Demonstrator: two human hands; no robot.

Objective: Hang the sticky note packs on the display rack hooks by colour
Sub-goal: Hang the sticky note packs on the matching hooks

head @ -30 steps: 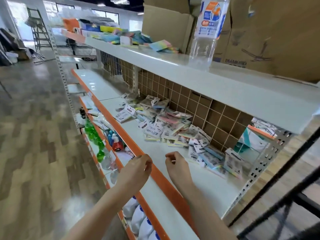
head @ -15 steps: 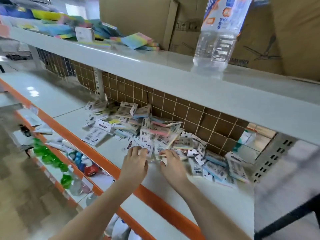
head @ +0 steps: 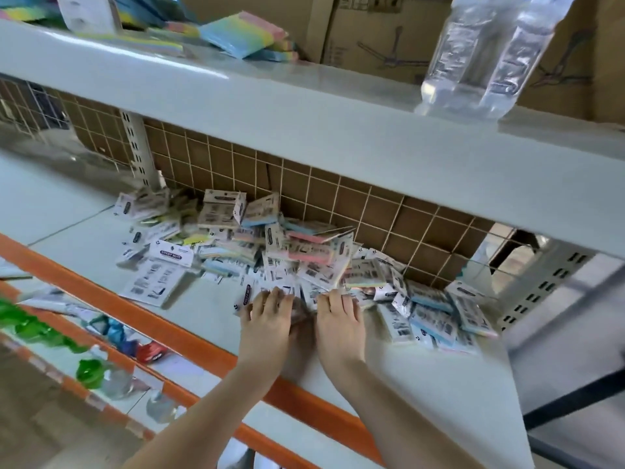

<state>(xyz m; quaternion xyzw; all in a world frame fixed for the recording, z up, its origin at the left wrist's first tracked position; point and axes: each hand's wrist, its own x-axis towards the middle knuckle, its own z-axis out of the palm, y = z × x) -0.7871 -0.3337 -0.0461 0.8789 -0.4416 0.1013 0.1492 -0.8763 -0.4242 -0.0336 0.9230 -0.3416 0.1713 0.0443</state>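
Packs (head: 304,262) heaped on shelf (head: 84,238), just beyond both fingertips. L hand (head: 269,319) & R hand (head: 340,318) flat on heap edge, fingers roughly straight; grip unclear. Risk: loose overlapping packs slide, mixed colours grabbed together.

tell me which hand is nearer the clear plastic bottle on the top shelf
Right. The right hand lies on the packs at the pile's front edge, below and left of the bottle. The left hand rests beside it, farther left still.
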